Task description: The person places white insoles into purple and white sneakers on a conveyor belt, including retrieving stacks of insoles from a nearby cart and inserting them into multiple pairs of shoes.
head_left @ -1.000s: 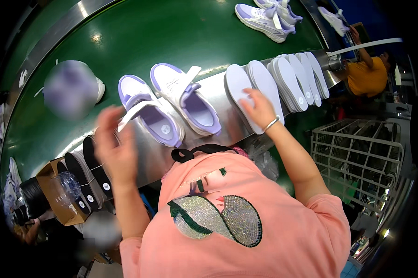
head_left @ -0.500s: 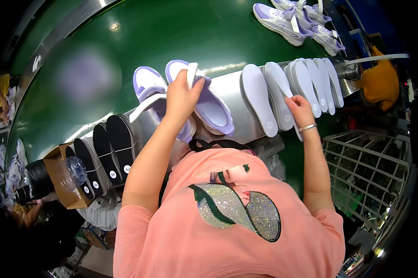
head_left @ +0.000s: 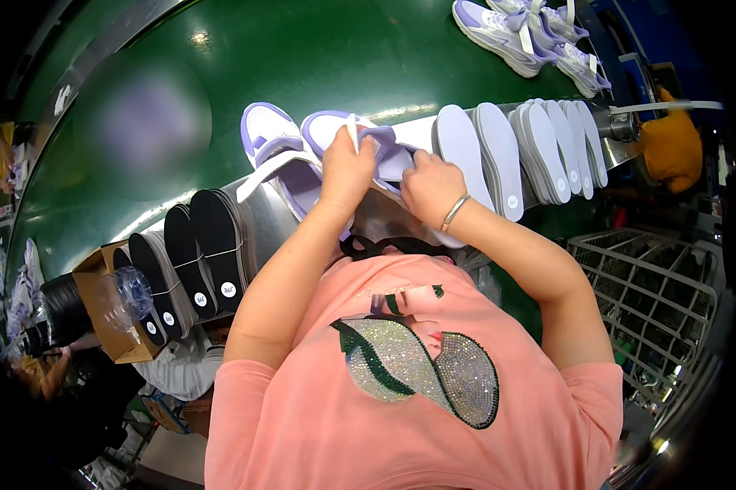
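Two white and lilac sneakers stand side by side before me, the left sneaker (head_left: 266, 122) with its tongue and a white strap folded back. My left hand (head_left: 350, 167) is closed on the tongue of the right sneaker (head_left: 323, 124), pulling it up from the opening. At that opening my right hand (head_left: 433, 188) is closed on a pale insole (head_left: 448, 238); one end shows below my wrist, while its other end is hidden by hand and shoe. Right beside my right hand lie stacks of pale lilac-grey insoles (head_left: 498, 155).
Bundles of black insoles (head_left: 217, 245) lie on the left, beside an open cardboard box (head_left: 98, 314) holding clear plastic. More sneakers (head_left: 506, 37) stand far right on the green surface (head_left: 302, 49). A wire cart (head_left: 645, 294) is at the right; other people are at both sides.
My right hand has moved left from the insole stacks to the right sneaker's opening, bringing an insole along. My left hand still grips the tongue, and that sneaker has shifted slightly.
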`<state>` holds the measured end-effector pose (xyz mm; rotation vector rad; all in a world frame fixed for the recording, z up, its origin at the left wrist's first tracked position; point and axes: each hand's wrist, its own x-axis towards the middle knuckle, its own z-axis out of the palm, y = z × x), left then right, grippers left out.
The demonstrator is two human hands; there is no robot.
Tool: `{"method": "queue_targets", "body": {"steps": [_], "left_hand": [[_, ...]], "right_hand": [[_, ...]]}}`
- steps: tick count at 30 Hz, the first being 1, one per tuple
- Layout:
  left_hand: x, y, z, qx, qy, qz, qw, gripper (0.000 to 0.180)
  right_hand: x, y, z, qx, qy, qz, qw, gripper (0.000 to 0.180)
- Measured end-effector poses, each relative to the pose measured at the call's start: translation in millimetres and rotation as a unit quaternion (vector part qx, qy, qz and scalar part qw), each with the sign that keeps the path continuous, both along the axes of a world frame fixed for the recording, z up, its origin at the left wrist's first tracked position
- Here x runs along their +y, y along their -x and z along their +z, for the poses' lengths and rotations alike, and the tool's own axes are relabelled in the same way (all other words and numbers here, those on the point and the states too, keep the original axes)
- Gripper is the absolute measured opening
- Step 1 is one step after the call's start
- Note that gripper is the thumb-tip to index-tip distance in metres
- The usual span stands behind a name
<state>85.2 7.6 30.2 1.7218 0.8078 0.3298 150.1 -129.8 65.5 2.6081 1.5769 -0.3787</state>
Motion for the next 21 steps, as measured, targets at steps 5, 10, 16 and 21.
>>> {"method": "queue_targets", "body": {"steps": [5,10,16,21], "left_hand": [[-1.2,1.6,0.0,-0.002,-0.011,0.015,1.0,0.025],[-1.4,1.5,1.0,-0.003,-0.006,0.009,1.0,0.025],[-0.8,3.1,1.4,-0.003,-0.011,0.006,1.0,0.024],[-2.3,3.9,-7.3,-0.013,-0.005,0.013,1.0,0.023]], "right_hand": [[-27.1,-1.9,39.1,-0.038,0.048,0.024,0.998,0.018],[-25.3,-2.2,63.8,0.013,0.111,0.033,0.993,0.016],[3.1,-1.9,15.0,0.003,0.073,0.123,0.99,0.012],[23.4,-14.1,-16.2,0.056,0.133,0.117,0.983,0.014]]}}
